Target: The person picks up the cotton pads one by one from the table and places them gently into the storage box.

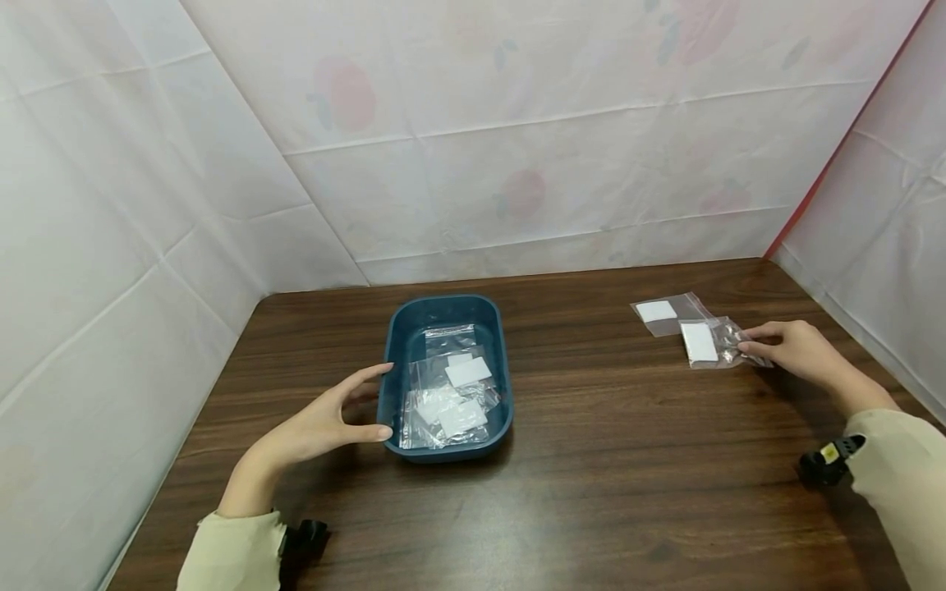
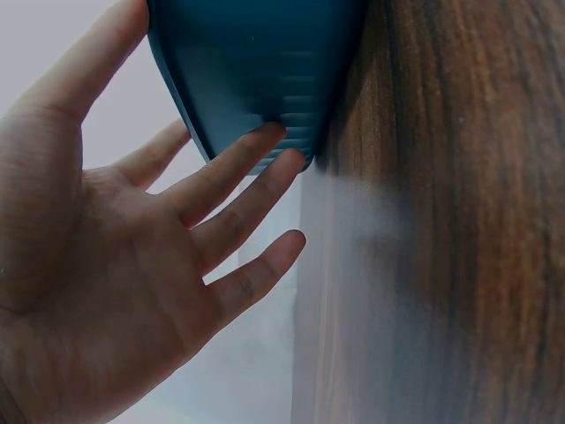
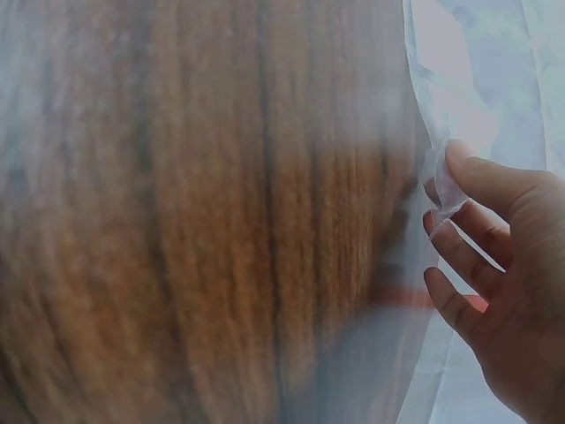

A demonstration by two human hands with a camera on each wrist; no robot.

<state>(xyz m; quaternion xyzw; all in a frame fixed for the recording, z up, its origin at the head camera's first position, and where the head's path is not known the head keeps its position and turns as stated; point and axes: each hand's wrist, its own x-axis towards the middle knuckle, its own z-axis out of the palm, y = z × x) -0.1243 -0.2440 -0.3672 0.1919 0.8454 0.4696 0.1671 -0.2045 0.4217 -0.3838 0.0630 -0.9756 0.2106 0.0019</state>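
Observation:
A clear zip bag [image 1: 726, 345] with a white label is pinched at one end between the thumb and fingers of my right hand [image 1: 798, 355]. The right wrist view shows the thumb pressing the crumpled plastic [image 3: 448, 181] against the fingers. Just behind it another clear bag [image 1: 683, 312] with a white label lies on the table. My left hand [image 1: 318, 423] is at the left side of a blue plastic bin [image 1: 505, 353], fingers spread, with thumb and fingertip at its rim. Its fingers [image 2: 234, 168] extend along the bin's outer wall. Several labelled clear bags [image 1: 451, 394] lie inside the bin.
The dark wooden table [image 1: 591, 492] runs back to a pale, fruit-patterned cloth [image 1: 517, 164]. More cloth hangs at the left and right sides. A red strip [image 1: 813, 193] marks the back right corner.

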